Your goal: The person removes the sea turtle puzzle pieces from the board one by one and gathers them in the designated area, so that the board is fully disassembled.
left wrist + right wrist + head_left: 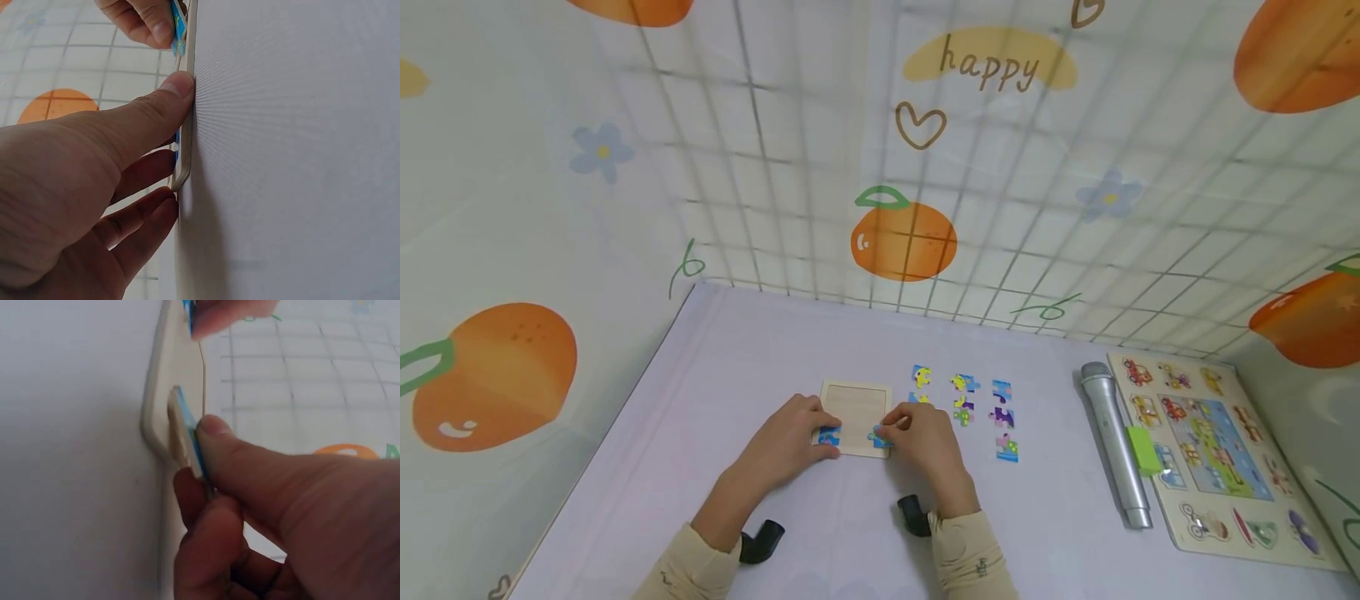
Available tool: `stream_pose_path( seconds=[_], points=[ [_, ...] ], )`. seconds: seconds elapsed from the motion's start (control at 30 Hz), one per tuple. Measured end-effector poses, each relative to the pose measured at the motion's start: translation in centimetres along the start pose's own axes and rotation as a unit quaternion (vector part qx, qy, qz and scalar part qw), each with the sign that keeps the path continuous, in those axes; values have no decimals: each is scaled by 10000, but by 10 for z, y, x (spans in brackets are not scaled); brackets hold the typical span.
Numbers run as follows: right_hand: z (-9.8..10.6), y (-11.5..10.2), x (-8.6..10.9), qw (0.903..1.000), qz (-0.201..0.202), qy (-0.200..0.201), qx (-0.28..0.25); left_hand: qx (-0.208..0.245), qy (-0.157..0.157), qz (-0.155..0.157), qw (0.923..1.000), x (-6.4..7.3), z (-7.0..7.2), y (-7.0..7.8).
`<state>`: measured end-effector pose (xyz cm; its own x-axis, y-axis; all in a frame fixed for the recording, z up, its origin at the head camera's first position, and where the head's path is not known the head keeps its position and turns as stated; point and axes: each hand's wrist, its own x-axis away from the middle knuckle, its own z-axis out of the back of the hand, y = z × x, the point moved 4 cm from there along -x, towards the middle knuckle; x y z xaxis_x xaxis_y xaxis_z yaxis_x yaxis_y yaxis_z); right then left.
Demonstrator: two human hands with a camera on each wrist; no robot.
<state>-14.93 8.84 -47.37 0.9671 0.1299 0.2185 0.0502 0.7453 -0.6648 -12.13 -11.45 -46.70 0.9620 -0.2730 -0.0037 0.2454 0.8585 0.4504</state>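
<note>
A small square wooden puzzle tray [856, 406] lies on the pale tabletop. My left hand [784, 440] grips its near left corner, thumb along the near edge and fingers at the left side. In that corner sits a blue jigsaw piece [829, 436], partly covered by the fingers. Between thumb and fingers, my right hand [927, 442] pinches another blue jigsaw piece [880, 438] at the tray's near right corner. The right wrist view shows this piece [189, 434] tilted over the tray, not lying flat. Several loose jigsaw pieces [1002, 418] lie in columns right of the tray; my right hand partly hides one.
Farther right lie a silver microphone [1115, 450], a bright green block [1143, 451] and a large wooden picture board [1217, 446]. Black elbow-shaped parts [763, 542] are beside both wrists. A printed cloth with a wire grid [820, 167] stands behind the table.
</note>
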Motion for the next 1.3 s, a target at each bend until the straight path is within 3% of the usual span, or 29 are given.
stream_pose_path(
  seconds=[0.63,0.9,1.3],
  points=[
    [14,19,2,9989,-438,-139,28,97,-24,72,9999,0,-4,-1],
    [28,30,2,9981,-596,2,129,15,7,29,10000,0,2,1],
    [43,41,9,9951,-934,108,301,48,-27,41,10000,0,-2,-2]
  ],
)
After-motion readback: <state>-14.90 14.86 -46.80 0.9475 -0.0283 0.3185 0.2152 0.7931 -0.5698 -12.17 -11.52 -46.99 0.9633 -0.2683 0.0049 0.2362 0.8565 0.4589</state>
